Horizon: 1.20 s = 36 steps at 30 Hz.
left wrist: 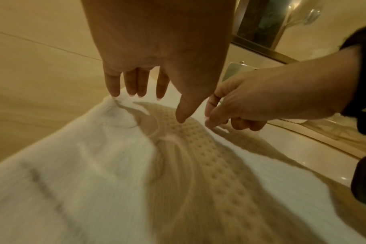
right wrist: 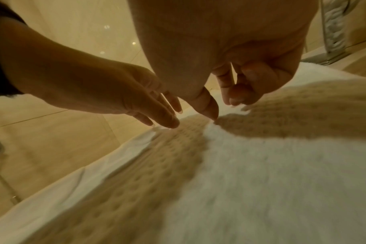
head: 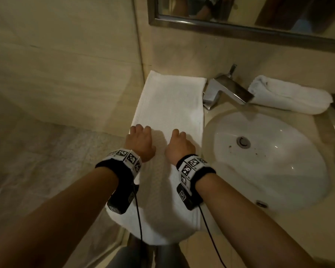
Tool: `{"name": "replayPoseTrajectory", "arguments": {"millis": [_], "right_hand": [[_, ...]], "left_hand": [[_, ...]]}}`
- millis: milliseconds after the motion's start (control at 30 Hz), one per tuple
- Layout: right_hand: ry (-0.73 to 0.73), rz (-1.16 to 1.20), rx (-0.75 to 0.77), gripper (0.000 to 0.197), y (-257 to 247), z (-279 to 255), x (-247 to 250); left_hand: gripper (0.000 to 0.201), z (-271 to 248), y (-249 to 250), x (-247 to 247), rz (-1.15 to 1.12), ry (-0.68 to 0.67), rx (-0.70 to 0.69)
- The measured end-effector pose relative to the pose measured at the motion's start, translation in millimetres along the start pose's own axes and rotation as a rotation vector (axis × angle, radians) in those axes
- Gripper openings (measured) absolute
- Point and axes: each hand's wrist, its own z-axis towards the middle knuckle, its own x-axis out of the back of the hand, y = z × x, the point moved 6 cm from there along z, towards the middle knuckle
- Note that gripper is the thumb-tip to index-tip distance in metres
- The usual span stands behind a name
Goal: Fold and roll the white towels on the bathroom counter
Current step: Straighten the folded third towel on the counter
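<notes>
A long white towel (head: 170,105) lies folded lengthwise on the counter left of the sink, running from the wall to past the front edge, where its near end hangs over. Both hands hover over its middle, side by side. My left hand (head: 141,139) points its straight fingers (left wrist: 134,85) down, and the tips touch the towel (left wrist: 90,165) near its left edge. My right hand (head: 179,145) has loosely bent fingers (right wrist: 238,97), with the thumb tip on the towel (right wrist: 272,165). Neither hand holds a fold. A second white towel (head: 288,95), rolled, lies behind the sink at the right.
A chrome faucet (head: 226,91) stands just right of the flat towel's far end. The white oval sink (head: 269,157) fills the counter to the right. A framed mirror (head: 240,22) hangs above. A tiled wall closes the left side.
</notes>
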Motion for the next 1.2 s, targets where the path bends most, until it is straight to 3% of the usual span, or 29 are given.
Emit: {"name": "replayPoseTrajectory", "arguments": {"millis": [233,367,500,600,733,867,1000,1067,1200], "right_hand": [[0.021,0.085,-0.085,0.033,14.1,-65.4,-30.4],[0.179,0.170,-0.199,0.031,38.3,-110.3,-50.1],[0.383,0.330,-0.319,0.030,63.3,-167.1,-80.8],[0.445,0.422,-0.367,0.036,76.9,-194.1,-95.9],[0.462,0.480,-0.416,0.037,89.2,-215.2,-106.0],[0.491,0.591,-0.435,0.033,100.6,-222.9,-111.9],[0.500,0.776,-0.458,0.031,110.9,-225.2,-120.1],[0.487,0.846,-0.470,0.034,113.7,-226.6,-124.3],[0.423,0.928,-0.457,0.038,113.9,-228.5,-131.4]], "left_hand": [[0.052,-57.8,-21.0,-12.8,-0.034,-0.008,0.083],[0.043,-94.1,-46.4,-25.0,-0.186,0.148,0.218],[0.044,-136.5,-74.3,-56.0,-0.437,0.150,0.364],[0.052,-160.8,-88.8,-78.3,-0.602,0.096,0.492],[0.069,-178.6,-99.1,-102.4,-0.748,-0.026,0.546],[0.072,-183.5,-109.6,-105.8,-0.826,0.016,0.576],[0.088,-186.5,-113.1,-106.8,-0.925,0.020,0.609],[0.082,-188.5,-115.3,-108.5,-0.942,0.012,0.613],[0.043,-194.2,-108.5,-107.0,-0.950,-0.024,0.549]]}}
